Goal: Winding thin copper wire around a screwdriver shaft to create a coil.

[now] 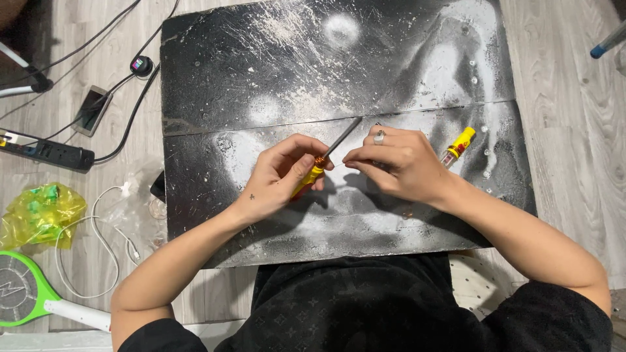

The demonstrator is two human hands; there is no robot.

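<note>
At frame centre, the left hand (280,176) grips the yellow-handled screwdriver (324,158), steadying it; right hand (398,163) fingers pinch closed near the shaft (contents not discernible) above the black board (391,58).

A black desk (417,58), scratched and dusted with white powder, is made of two boards meeting at a seam across its middle. A small tester screwdriver with a yellow cap (458,146) lies on its right part. The desk stands on a pale wood-grain floor (574,130), where a black power strip (55,154), a phone (91,110), a white cable (98,225), a yellow-green plastic bag (39,212) and a green racket-shaped swatter (26,293) lie to the left.
</note>
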